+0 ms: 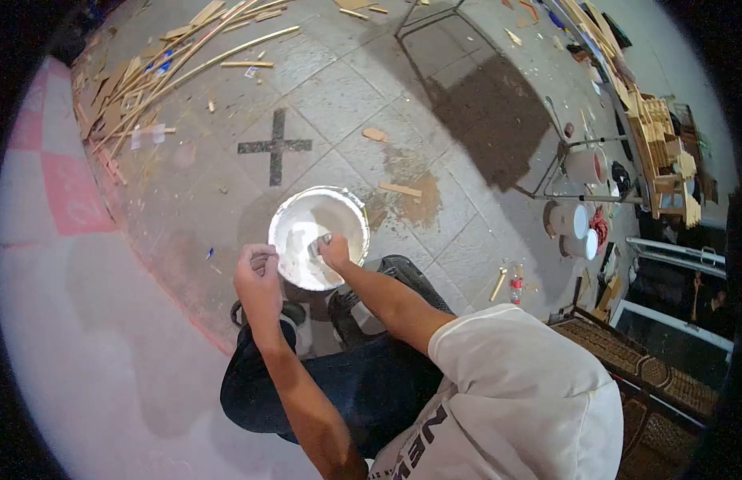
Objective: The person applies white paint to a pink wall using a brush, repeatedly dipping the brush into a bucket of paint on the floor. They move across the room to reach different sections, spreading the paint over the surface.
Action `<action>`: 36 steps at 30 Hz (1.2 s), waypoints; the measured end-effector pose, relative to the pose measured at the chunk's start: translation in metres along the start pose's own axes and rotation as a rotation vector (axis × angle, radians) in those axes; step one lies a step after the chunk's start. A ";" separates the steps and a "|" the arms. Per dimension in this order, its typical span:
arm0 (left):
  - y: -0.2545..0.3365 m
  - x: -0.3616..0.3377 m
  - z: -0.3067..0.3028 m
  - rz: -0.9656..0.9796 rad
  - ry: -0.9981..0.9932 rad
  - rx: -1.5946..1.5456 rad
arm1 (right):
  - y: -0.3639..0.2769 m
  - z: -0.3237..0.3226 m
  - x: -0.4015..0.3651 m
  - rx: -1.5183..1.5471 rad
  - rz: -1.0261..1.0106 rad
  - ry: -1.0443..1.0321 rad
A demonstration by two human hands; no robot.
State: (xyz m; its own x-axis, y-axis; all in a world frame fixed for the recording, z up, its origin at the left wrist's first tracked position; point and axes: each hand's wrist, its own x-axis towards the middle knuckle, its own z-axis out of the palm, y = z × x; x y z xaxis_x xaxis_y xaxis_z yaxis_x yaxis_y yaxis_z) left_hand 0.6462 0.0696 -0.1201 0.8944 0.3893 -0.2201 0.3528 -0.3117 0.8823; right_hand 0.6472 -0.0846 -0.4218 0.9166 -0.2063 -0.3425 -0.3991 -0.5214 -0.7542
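A white bucket (356, 210), smeared with white paste round its rim and inner wall, stands on the floor in front of my knees. Its near left rim is pinched in the curled fingers of my left hand (257, 276). My right hand (334, 252) reaches over the opening, closed round a scraper (314, 247). Only a small greyish part of that tool shows; the rest is hidden by the hand or blends into the white paste.
Wood strips (187, 68) lie piled at the upper left. A black cross (276, 147) marks the tiles beyond the bucket. Small buckets (567, 220) and a plastic bottle (517, 286) stand to the right. A metal frame (583, 197) holds more wood.
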 end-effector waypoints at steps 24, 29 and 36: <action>-0.006 -0.015 -0.022 0.003 0.008 -0.013 | -0.015 -0.085 0.012 0.219 0.113 -0.090; -0.035 -0.028 -0.030 0.160 0.042 0.096 | 0.009 -0.095 0.029 0.280 0.097 -0.104; 0.019 -0.134 -0.092 -0.106 0.521 -0.361 | -0.045 -0.116 0.031 1.009 0.402 -0.293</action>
State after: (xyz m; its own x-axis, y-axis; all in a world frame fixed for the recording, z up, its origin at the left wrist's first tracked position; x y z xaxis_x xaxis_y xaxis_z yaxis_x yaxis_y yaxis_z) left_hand 0.5082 0.0916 -0.0351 0.5773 0.8001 -0.1630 0.2363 0.0274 0.9713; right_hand 0.6965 -0.1634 -0.3338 0.7294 0.0632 -0.6812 -0.6221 0.4755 -0.6220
